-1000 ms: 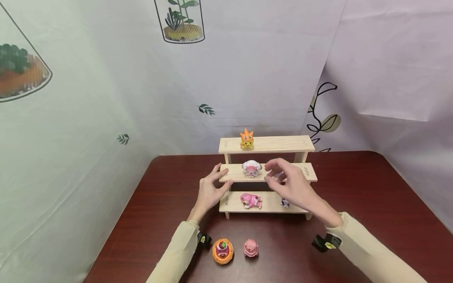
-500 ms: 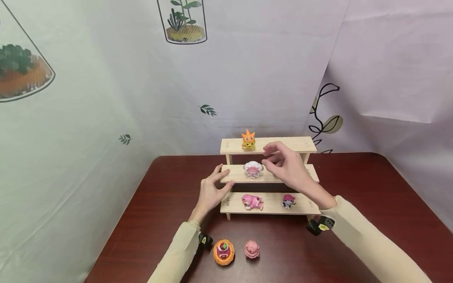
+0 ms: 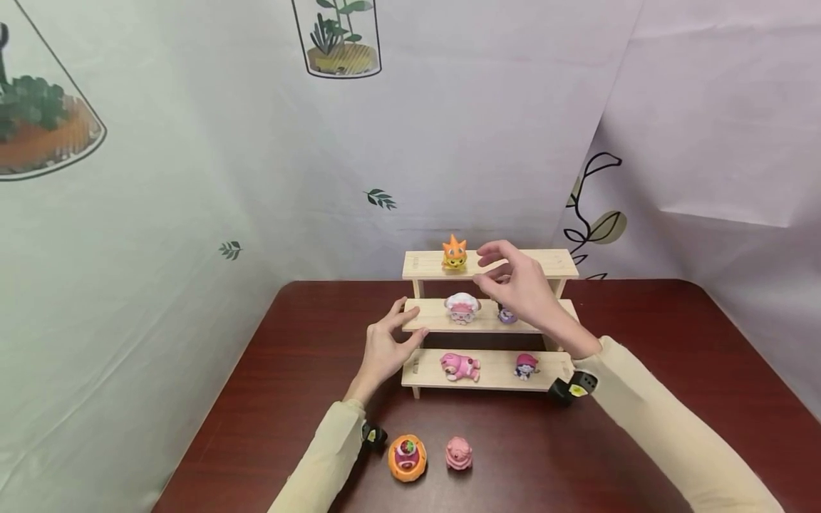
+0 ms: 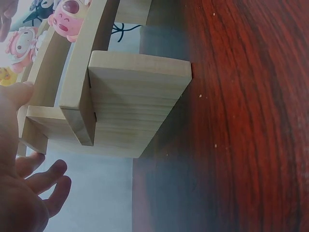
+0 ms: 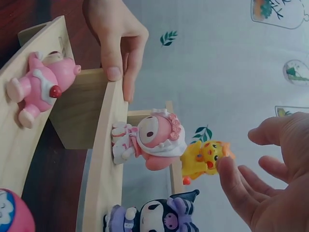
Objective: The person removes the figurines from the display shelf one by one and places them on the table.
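My left hand (image 3: 385, 349) pinches the left end of the middle board of a three-tier wooden display stand (image 3: 428, 313), thumb and fingers on either side. Above the right part of that board hovers my right hand (image 3: 519, 288), fingers loosely bent and holding nothing. Just below it stands a black and purple figurine (image 5: 154, 217), partly covered by the hand in the head view. A pink figurine with a white hood (image 3: 462, 308) stands beside it. On the top board is a yellow figurine with an orange spiky hood (image 3: 454, 254), close to my right fingertips in the head view.
The bottom board holds a lying pink bear figurine (image 3: 459, 367) and a purple figurine in a pink hat (image 3: 526, 366). In front, on the dark red table (image 3: 256, 427), sit an orange round figurine (image 3: 407, 458) and a small pink one (image 3: 458, 453). A patterned cloth (image 3: 481, 142) hangs behind.
My right hand has risen away from the middle board, uncovering the black and purple figurine there and the pink-hatted one below. My left hand keeps its grip on the board.
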The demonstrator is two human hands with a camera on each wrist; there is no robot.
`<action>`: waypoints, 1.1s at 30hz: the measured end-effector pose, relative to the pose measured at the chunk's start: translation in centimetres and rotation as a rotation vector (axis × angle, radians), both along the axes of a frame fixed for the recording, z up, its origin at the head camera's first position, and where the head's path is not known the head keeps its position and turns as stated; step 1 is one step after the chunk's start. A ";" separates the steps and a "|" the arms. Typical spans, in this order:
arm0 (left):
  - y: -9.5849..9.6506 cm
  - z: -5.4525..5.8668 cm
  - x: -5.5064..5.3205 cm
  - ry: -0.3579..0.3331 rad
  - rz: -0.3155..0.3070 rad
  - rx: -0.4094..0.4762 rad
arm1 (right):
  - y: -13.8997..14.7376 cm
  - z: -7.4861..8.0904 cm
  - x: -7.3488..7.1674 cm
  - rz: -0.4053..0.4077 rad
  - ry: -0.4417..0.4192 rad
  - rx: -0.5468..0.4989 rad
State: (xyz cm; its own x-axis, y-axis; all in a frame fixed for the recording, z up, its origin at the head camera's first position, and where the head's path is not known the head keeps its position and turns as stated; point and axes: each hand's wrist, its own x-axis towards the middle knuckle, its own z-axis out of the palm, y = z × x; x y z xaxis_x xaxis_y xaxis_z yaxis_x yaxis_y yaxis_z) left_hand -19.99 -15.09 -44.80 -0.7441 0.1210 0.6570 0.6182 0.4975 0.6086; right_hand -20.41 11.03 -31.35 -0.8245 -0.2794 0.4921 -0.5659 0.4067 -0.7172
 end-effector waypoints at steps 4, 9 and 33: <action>0.1 0.0 0.0 0.027 -0.004 0.003 | -0.4 0.3 -0.5 -0.020 -0.010 0.024; 0.0 -0.1 -0.1 0.006 -0.002 0.008 | -0.9 0.5 -1.3 -0.043 -0.005 0.034; -0.1 -0.2 -0.2 0.018 -0.008 0.005 | -2.7 0.6 -3.8 -0.063 -0.091 0.098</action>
